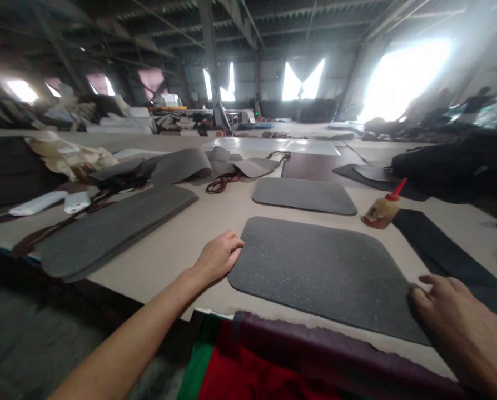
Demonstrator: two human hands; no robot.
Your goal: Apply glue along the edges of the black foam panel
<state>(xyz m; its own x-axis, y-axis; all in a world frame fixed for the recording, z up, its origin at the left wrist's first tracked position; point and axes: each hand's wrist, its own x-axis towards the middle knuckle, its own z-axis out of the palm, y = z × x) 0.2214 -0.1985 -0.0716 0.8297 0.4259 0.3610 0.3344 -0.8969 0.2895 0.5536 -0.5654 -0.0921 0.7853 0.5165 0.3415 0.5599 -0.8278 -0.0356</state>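
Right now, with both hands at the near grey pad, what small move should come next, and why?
Probably a slight lift of the grey pad off the table. The left hand is curled at its left edge and the right hand rests at its near right corner, so both ends appear gripped. It lies flat, apart from the second pad and the glue bottle.

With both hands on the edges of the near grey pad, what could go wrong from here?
1. The left hand and right hand touch only the edges of the grey felt pad, so it may buckle or slide on the smooth table.
2. The glue bottle lies on its side just beyond the pad and might leak or be knocked.
3. The near edge sits close to the dark roll, where it could catch.
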